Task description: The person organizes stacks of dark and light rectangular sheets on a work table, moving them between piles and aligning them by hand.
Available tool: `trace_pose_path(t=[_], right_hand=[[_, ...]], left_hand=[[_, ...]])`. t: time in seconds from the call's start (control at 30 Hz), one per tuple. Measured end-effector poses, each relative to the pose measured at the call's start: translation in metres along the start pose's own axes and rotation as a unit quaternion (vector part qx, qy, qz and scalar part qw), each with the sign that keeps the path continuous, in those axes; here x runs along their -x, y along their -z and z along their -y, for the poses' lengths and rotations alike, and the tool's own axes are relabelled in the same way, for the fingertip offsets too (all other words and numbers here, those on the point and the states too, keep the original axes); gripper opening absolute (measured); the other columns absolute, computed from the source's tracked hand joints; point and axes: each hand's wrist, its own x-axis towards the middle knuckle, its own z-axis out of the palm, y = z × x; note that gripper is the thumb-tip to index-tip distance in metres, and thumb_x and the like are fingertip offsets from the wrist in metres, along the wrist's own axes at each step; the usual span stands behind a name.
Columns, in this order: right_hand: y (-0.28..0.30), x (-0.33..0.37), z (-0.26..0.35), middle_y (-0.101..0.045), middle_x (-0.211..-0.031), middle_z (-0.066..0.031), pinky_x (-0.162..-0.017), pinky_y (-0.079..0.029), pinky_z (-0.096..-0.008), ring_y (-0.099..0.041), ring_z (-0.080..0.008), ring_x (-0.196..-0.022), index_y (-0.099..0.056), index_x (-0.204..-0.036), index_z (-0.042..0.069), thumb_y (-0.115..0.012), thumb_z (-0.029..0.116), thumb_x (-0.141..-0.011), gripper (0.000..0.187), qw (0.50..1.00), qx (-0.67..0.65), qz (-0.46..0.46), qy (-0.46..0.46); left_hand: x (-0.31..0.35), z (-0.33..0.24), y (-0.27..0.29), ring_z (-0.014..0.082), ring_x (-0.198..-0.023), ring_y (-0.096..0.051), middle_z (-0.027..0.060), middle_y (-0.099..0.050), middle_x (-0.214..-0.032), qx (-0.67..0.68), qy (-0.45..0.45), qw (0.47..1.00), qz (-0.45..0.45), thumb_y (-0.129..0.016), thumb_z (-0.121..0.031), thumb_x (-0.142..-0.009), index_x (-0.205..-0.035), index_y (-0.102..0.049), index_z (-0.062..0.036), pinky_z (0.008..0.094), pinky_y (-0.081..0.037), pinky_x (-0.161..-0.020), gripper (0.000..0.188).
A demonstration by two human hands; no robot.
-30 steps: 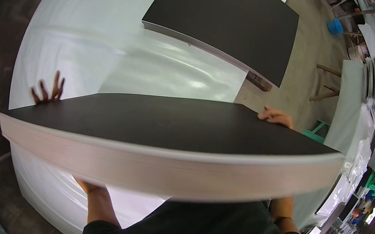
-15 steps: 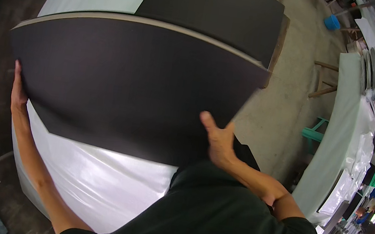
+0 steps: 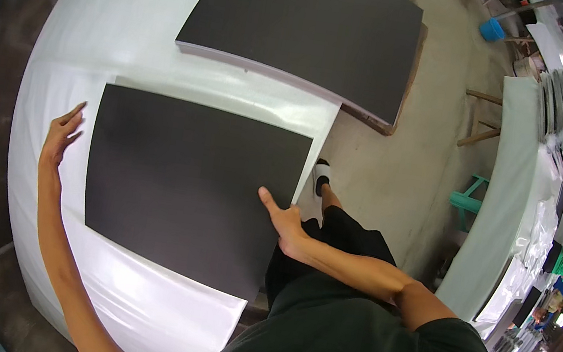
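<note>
White sheeting covers the table (image 3: 68, 42), the largest thing in view, curving away under the fisheye. On it lie two black boards. The far board (image 3: 311, 24) rests at the table's back right, its right end overhanging the edge above the concrete floor (image 3: 398, 172). The near board (image 3: 185, 187) lies flat on the sheeting in front of the person, between the two hands, with a strip of white showing between it and the far board. Its right edge sits about level with the table's right edge. The left hand (image 3: 60, 139) is at the near board's left edge, fingers spread and loosely straight, just beside or touching the edge; it grips nothing. The right hand (image 3: 284, 219) lies open on the near board's right margin, thumb reaching onto the black surface, palm at the edge, also gripping nothing. Right of the floor runs a long bench (image 3: 509, 210) draped in white, with a green stool (image 3: 467, 201) beside it and a blue bucket (image 3: 493, 29) farther back.
</note>
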Motion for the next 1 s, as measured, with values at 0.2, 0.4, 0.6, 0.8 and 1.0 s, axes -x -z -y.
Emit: trace_pose_path(t=[0.2,0.4,0.6,0.8,1.0], right_hand=[[0.072,-0.008,0.041,-0.057,-0.113,-0.0178,-0.080,-0.051,-0.0345,-0.061,-0.0218,-0.094,-0.045,-0.125,-0.008,-0.068,0.042,-0.083,0.069,0.944,0.234,0.234,0.014],[0.171,-0.052,0.259,-0.065,-0.093,-0.0090,-0.074,-0.051,-0.0304,-0.061,-0.0164,-0.083,-0.063,-0.105,0.001,-0.062,0.039,-0.088,0.042,0.886,0.275,-0.054,0.370],[0.213,-0.208,0.447,-0.054,-0.119,-0.0264,-0.098,-0.040,-0.0374,-0.050,-0.0307,-0.116,-0.046,-0.119,-0.018,-0.068,0.057,-0.077,0.089,0.909,0.121,-0.223,0.329],[0.212,-0.266,0.495,-0.058,-0.112,-0.0253,-0.089,-0.048,-0.0372,-0.058,-0.0310,-0.105,-0.047,-0.116,-0.019,-0.082,0.043,-0.066,0.087,0.968,-0.090,0.048,0.228],[0.182,-0.194,0.511,-0.061,-0.103,-0.0229,-0.079,-0.053,-0.0345,-0.063,-0.0276,-0.091,-0.052,-0.111,-0.012,-0.082,0.026,-0.069,0.063,0.960,-0.048,0.009,0.274]], left_hand=[[-0.032,-0.060,-0.060,0.0234,-0.132,-0.036,0.0141,-0.043,-0.141,-0.083,-0.159,0.967,-0.183,-0.060,-0.020,-0.089,-0.140,-0.041,-0.0200,0.0318,-0.029,-0.105,0.054],[-0.106,-0.098,-0.187,0.0282,-0.139,-0.024,0.0172,-0.031,-0.147,-0.226,-0.319,0.904,-0.176,-0.056,-0.023,-0.091,-0.144,-0.030,-0.0122,0.0413,-0.014,-0.114,0.060],[-0.217,-0.181,-0.261,0.0432,-0.139,-0.010,0.0172,-0.021,-0.151,-0.236,-0.196,0.932,-0.191,-0.048,-0.055,-0.090,-0.146,-0.018,-0.0100,0.0490,-0.024,-0.109,0.078],[-0.269,-0.212,-0.276,0.0401,-0.133,-0.030,0.0178,-0.033,-0.145,-0.215,-0.044,0.954,-0.205,-0.033,-0.067,-0.088,-0.147,-0.021,-0.0181,0.0485,-0.030,-0.105,0.077],[-0.261,-0.233,-0.283,0.0354,-0.125,-0.045,0.0193,-0.040,-0.140,-0.223,-0.007,0.950,-0.217,-0.032,-0.067,-0.088,-0.146,-0.027,-0.0172,0.0439,-0.035,-0.102,0.076]])
